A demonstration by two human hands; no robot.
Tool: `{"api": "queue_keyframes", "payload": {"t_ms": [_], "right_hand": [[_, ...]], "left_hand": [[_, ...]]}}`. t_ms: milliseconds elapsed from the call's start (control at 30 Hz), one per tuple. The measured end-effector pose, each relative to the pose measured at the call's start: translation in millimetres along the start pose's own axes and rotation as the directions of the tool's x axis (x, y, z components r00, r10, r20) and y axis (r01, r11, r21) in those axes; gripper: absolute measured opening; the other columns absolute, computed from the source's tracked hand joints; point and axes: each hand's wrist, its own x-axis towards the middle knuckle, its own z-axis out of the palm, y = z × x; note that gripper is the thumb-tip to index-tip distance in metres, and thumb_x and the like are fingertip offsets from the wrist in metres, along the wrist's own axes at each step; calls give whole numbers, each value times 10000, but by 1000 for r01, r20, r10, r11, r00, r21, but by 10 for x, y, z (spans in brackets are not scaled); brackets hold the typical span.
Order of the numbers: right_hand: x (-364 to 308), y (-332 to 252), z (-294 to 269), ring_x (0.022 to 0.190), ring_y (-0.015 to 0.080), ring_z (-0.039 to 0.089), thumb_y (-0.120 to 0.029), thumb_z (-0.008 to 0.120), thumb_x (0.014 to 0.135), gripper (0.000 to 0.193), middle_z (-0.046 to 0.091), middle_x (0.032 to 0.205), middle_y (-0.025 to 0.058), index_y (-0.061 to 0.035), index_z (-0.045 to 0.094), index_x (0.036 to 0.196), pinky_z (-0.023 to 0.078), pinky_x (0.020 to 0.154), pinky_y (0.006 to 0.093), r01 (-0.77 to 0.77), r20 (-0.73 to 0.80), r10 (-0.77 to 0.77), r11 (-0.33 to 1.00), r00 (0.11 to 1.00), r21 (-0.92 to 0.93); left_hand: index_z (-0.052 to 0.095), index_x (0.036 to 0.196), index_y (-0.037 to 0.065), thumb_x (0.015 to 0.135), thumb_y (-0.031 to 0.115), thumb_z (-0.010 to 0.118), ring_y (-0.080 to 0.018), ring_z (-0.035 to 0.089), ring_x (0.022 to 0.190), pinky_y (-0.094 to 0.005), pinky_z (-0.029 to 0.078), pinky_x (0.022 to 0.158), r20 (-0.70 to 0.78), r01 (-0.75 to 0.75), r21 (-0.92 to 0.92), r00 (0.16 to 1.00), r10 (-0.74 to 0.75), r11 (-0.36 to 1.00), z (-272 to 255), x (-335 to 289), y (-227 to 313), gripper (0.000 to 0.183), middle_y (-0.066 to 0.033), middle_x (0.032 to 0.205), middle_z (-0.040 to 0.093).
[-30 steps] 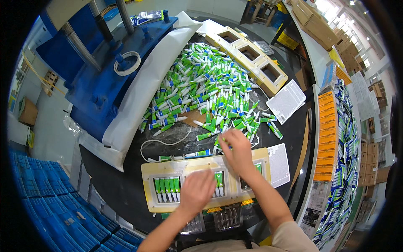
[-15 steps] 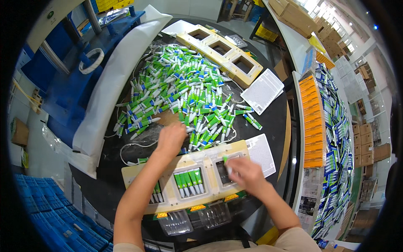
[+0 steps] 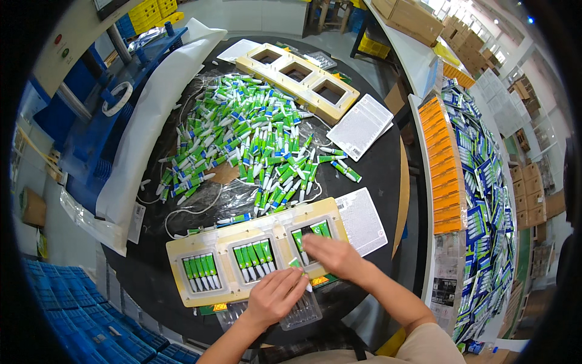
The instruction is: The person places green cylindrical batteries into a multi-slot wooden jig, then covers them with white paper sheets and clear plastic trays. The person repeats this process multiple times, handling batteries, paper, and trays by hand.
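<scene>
My left hand (image 3: 276, 297) is closed on a small green-and-white tube (image 3: 295, 262) in front of a cream frame (image 3: 280, 225) with three windows. My right hand (image 3: 336, 258) is over the right window, its fingers bunched together. They cover part of the green tubes (image 3: 320, 229) lying there, and whatever they pinch is hidden. Upright rows of green tubes with white caps fill the left window (image 3: 200, 271) and the middle window (image 3: 254, 259). Clear plastic blister trays (image 3: 301, 314) stick out under the frame's front edge.
A large heap of tubes (image 3: 242, 133) covers the table behind the frame. Another three-window frame (image 3: 276, 67) lies at the back, with white printed cards (image 3: 361, 127) beside it. More white cards (image 3: 362, 221) lie right of the near frame. Blue crates (image 3: 91, 315) stand at lower left, packed blister packs (image 3: 485, 212) at right.
My left hand has come from the heap to the frame's front with a tube. Tubes now lie in the right window, where my right hand has stayed. The view has shifted slightly.
</scene>
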Motion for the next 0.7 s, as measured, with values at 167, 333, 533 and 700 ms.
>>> {"api": "queue_keyframes", "payload": {"t_ms": [167, 333, 533, 700], "right_hand": [[673, 792, 115, 828, 331, 679, -292, 737, 902, 261, 706, 923, 141, -32, 723, 914, 528, 714, 422, -627, -139, 614, 775, 777, -81], [960, 1287, 481, 797, 277, 727, -381, 814, 805, 355, 742, 811, 107, -40, 747, 882, 548, 709, 412, -848, 120, 840, 530, 530, 33], [612, 980, -11, 685, 157, 623, -98, 677, 926, 207, 691, 836, 88, 13, 699, 1100, 522, 633, 302, -639, -78, 852, 445, 517, 628], [-103, -26, -359, 796, 339, 657, -63, 721, 888, 256, 657, 869, 173, 10, 698, 1132, 521, 695, 409, -555, -109, 600, 784, 793, 279]], "left_hand": [[711, 1021, 49, 884, 155, 703, -183, 700, 1002, -337, 558, 897, 39, -161, 170, 987, 157, 972, 354, 97, 49, 173, -74, 1074, 720], [689, 1102, 48, 847, 131, 670, -244, 670, 1114, -410, 511, 998, 141, -79, 210, 989, 49, 975, 679, 170, -120, 269, -108, 1183, 688], [684, 1099, 49, 866, 260, 749, -254, 638, 1172, -491, 426, 1109, 186, 25, 157, 981, -54, 987, 746, 88, -183, 322, -106, 1196, 682], [700, 1123, 36, 904, 305, 724, -250, 624, 1201, -500, 405, 1132, 205, 11, 209, 977, -55, 978, 717, 13, -183, 347, -112, 1198, 693]]}}
